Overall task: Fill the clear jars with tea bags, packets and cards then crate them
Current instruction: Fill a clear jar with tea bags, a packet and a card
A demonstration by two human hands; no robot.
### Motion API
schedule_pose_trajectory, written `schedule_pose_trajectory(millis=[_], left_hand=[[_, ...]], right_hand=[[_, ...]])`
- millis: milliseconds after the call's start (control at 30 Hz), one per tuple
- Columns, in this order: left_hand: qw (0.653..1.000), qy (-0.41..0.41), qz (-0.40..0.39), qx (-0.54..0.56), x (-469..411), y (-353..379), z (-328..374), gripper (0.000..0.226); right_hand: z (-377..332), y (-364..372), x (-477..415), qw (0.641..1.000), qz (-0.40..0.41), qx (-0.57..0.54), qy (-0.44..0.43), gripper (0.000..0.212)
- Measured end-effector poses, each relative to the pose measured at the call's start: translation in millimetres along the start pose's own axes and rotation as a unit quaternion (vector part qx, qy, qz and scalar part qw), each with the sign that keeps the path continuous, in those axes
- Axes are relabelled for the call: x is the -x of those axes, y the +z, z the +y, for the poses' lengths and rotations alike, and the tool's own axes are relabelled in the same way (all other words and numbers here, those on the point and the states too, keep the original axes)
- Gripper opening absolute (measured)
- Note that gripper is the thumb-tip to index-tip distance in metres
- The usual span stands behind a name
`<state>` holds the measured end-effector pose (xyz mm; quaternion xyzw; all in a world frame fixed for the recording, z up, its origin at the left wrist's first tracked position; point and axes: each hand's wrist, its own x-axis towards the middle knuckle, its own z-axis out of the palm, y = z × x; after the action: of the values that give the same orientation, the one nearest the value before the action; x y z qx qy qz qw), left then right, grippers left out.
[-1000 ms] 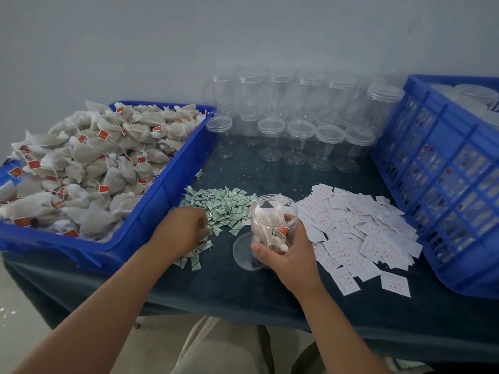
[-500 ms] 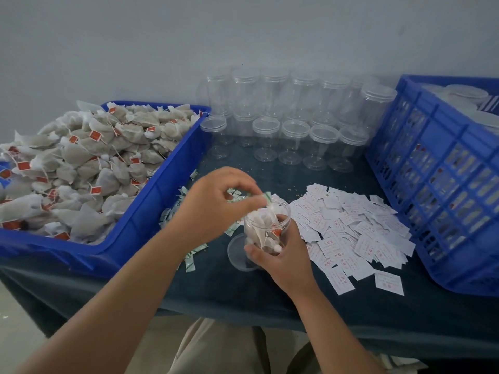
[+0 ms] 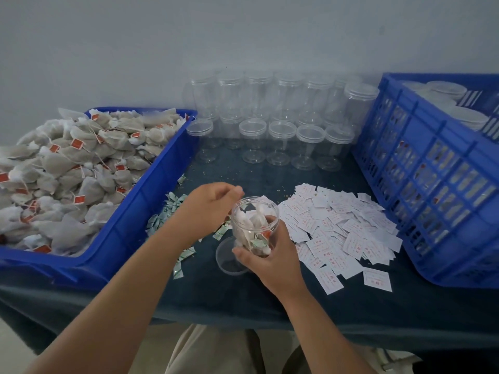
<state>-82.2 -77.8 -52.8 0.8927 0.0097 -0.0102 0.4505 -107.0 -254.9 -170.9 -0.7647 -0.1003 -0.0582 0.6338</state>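
My right hand (image 3: 272, 259) grips a clear jar (image 3: 255, 221) just above the dark table, tilted slightly towards me. Tea bags and one green packet lie inside it. My left hand (image 3: 212, 202) hovers at the jar's left rim with fingers loosely curled and nothing visible in them. The jar's clear lid (image 3: 229, 264) lies on the table under it. Loose green packets (image 3: 163, 221) are scattered beneath my left arm. White cards (image 3: 340, 228) are spread to the right of the jar. Tea bags (image 3: 67, 168) with red tags fill the blue bin (image 3: 154, 190) on the left.
Several empty clear jars (image 3: 280, 141) with lids stand in rows at the back against the wall. A blue slatted crate (image 3: 432, 179) on the right holds lidded jars (image 3: 445, 90). The table's front edge is close to my body.
My left hand picked a green packet from the pile, carried it to the jar's mouth and let it go; the packet now lies inside. My right hand kept hold of the jar.
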Motion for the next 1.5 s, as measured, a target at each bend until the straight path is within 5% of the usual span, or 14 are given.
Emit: schedule_pose_trajectory(millis=[100,367,467,567,633,733,967,1167,1300,1400,1500], left_hand=[[0.997,-0.029,-0.069,0.001,4,-10,-7,0.021],[0.984,0.059,-0.056,0.159,13,-17,10,0.016],[0.984,0.087,0.042,0.147,2,-11,14,0.025],[0.986,0.037,0.137,0.091,-26,-4,0,0.011],[0.999,0.014,0.042,-0.013,-48,8,-13,0.006],[0.973,0.085,-0.094,-0.195,-78,36,-25,0.018],[0.937,0.066,-0.115,-0.323,-119,77,-33,0.023],[0.976,0.035,-0.059,-0.206,-118,84,-45,0.014],[0.988,-0.03,-0.042,-0.148,-125,88,-46,0.034],[0.99,-0.043,-0.058,-0.121,-126,88,-48,0.011],[0.998,-0.04,-0.036,-0.025,-115,80,-47,0.012]], right_hand=[[1,0,-1,1.0,0.0,-0.007,0.0,0.073],[-2,0,0,1.0,0.009,0.009,-0.021,0.069],[0,0,1,1.0,0.011,-0.001,-0.022,0.072],[3,0,3,1.0,0.015,-0.006,-0.023,0.077],[4,1,4,0.999,0.022,-0.01,-0.029,0.078],[1,0,4,0.998,0.04,0.004,-0.044,0.08],[1,1,1,0.997,0.064,0.012,-0.049,0.079],[1,2,-2,0.997,0.06,0.017,-0.046,0.077],[3,2,-1,0.997,0.055,0.018,-0.042,0.077],[3,1,-1,0.997,0.054,0.021,-0.042,0.077],[2,1,-1,0.998,0.055,0.021,-0.035,0.075]])
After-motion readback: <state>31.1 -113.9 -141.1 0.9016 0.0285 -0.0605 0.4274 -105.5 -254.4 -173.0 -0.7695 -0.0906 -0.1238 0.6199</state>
